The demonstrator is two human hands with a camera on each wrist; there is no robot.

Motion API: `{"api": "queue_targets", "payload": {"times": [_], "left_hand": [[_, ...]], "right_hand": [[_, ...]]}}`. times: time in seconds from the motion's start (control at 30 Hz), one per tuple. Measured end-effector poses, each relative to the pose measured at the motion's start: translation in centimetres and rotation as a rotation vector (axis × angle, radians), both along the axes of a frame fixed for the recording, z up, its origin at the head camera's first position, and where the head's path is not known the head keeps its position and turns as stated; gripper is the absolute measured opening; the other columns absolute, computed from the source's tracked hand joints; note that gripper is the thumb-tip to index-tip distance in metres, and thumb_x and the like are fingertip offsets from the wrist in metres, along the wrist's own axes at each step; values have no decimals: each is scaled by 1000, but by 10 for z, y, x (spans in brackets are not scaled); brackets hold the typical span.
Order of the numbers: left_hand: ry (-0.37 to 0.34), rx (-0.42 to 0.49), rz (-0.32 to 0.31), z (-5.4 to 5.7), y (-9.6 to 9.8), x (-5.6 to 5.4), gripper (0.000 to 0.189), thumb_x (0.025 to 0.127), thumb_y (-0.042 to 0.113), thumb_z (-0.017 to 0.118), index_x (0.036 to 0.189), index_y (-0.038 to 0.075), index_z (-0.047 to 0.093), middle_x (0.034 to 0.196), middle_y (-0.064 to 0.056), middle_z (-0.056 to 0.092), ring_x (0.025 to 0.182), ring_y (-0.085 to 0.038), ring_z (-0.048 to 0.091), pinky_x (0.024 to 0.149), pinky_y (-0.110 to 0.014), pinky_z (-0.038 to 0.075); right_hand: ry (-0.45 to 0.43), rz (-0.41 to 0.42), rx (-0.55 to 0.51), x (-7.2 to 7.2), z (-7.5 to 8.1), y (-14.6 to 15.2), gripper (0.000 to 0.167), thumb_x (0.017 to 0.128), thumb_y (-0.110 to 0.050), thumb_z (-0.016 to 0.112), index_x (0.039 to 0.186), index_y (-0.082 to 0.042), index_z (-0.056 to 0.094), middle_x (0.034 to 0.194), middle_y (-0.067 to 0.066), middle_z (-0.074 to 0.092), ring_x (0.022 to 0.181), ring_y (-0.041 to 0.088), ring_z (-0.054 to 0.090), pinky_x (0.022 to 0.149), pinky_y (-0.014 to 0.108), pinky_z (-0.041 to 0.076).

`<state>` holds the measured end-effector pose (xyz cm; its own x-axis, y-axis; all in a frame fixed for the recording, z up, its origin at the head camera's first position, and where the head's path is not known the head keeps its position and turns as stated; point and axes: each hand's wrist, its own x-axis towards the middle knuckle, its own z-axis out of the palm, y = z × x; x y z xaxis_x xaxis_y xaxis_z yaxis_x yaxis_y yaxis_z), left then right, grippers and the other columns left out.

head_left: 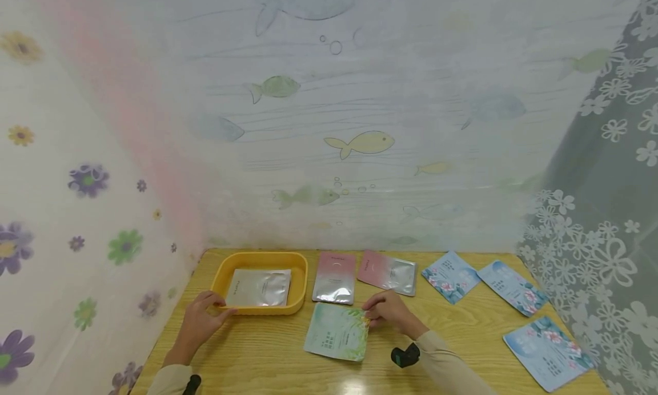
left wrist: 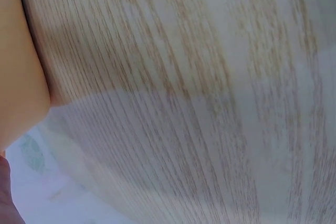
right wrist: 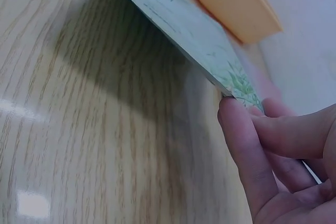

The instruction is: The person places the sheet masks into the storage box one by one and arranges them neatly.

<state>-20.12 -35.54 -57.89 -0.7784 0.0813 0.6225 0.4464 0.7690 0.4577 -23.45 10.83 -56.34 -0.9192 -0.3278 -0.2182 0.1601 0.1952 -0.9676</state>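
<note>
My right hand (head_left: pixel 393 312) pinches the right edge of a green sheet mask packet (head_left: pixel 334 332) with leaf print. In the right wrist view, thumb and fingers (right wrist: pixel 244 135) hold the packet's corner, and it is tilted up off the wood with a shadow beneath. My left hand (head_left: pixel 200 323) grips the front left corner of a yellow plastic tray (head_left: pixel 257 311), thumb along the front rim. Inside the tray lies a silver-grey packet (head_left: pixel 262 287). The left wrist view shows mostly wood grain, with the tray's side (left wrist: pixel 21 66) and a bit of a finger at the left.
Right of the tray lie two pink-and-silver packets, one upright (head_left: pixel 334 278) and one slanted (head_left: pixel 388 272). Three blue flowered packets (head_left: pixel 452 276) are spread on the table's right side. Patterned curtains (head_left: pixel 360 184) hang behind and beside the wooden table (head_left: pixel 272 361).
</note>
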Motion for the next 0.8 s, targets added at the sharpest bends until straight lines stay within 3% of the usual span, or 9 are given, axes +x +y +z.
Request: {"api": "queue_targets", "payload": {"times": [0.17,0.5,0.8], "left_hand": [[-12,6,2,2,0,0,33,55,11,91,71,12,63,76,4,56,68,-17,55,59,-38,49],[-38,-3,5,-1,-4,0,33,56,15,92,70,17,61,75,4,58,68,-14,55,58,-33,49],[-8,-5,3,0,-3,-2,34,54,15,92,69,16,62,75,5,58,68,-14,56,59,-36,49]], "right_hand": [[7,19,-38,-2,4,6,16,82,10,62,96,16,65,87,26,63,66,28,66,66,49,54],[6,10,-89,-5,15,10,17,83,10,61,98,17,63,84,20,63,66,19,65,72,52,52],[45,-6,-99,-5,27,9,17,84,9,61,98,19,62,82,16,63,68,20,65,68,45,55]]}}
